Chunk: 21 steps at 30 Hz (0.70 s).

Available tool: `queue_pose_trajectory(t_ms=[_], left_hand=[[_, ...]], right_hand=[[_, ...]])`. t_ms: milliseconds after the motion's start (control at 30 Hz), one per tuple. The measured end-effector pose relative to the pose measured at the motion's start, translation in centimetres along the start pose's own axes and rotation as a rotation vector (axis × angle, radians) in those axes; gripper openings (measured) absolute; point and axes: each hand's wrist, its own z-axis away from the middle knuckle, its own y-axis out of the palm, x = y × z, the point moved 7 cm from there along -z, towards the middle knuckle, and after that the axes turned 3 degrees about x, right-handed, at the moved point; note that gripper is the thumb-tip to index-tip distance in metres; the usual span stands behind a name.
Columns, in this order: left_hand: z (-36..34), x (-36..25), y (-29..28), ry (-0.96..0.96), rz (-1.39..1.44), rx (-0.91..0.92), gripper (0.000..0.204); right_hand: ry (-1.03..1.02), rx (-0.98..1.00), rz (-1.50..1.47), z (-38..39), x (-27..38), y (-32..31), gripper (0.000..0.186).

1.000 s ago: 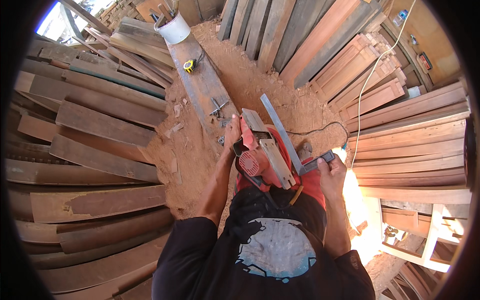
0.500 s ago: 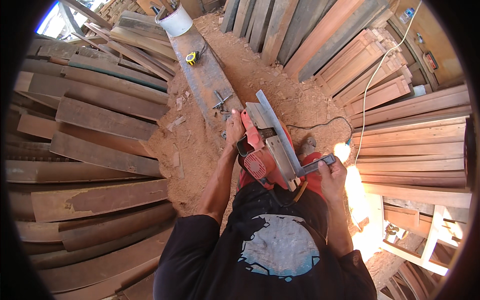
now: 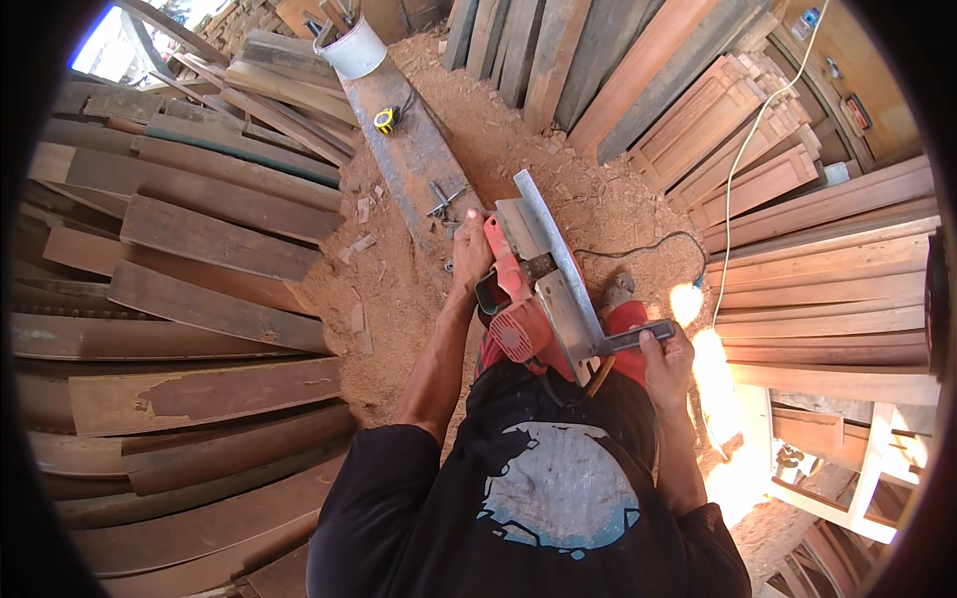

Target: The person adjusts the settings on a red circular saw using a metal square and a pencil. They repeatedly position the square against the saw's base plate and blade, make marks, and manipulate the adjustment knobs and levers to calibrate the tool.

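A red electric planer [image 3: 518, 334] is held over my lap, tipped so that its metal sole faces right and up. My left hand [image 3: 473, 244] grips its far end, with the thumb up and the other fingers mostly hidden. Along the sole lies the long steel blade of a try square [image 3: 560, 254]. Its dark grey handle sticks out to the right at the sole's near end, and my right hand [image 3: 668, 361] pinches it between thumb and fingers. The blade looks close against the sole; whether a gap lies between them I cannot tell.
Ahead, a plank bench [image 3: 404, 159] carries a yellow tape measure [image 3: 386, 121], a T-shaped metal tool [image 3: 445, 199] and a white bucket [image 3: 356, 50] of tools. Boards [image 3: 214, 239] are stacked left, panels [image 3: 698, 110] right. A dark cord [image 3: 643, 247] crosses the sawdust.
The view has shifted slightly. Both hands keep their hold, and the try square stays along the planer's sole with little visible movement.
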Motion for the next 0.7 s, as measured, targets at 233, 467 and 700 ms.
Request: queue_pose_trajectory(t_ms=[233,467,700], left_hand=[[0.1,-2.0,1.0,0.137,-0.021,0.036,0.061],[0.7,-4.6,2.1,0.225,-0.124,0.058,0.062],[0.3,-3.0,1.5,0.140,-0.100,0.020,0.063]], right_hand=[[0.016,0.028,0.058,1.4,-2.0,-1.9,0.011],[0.000,0.022,-0.079,2.4,-2.1,-1.9,0.011],[-0.008,-0.010,-0.117,2.9,-1.1,-1.8,0.013]])
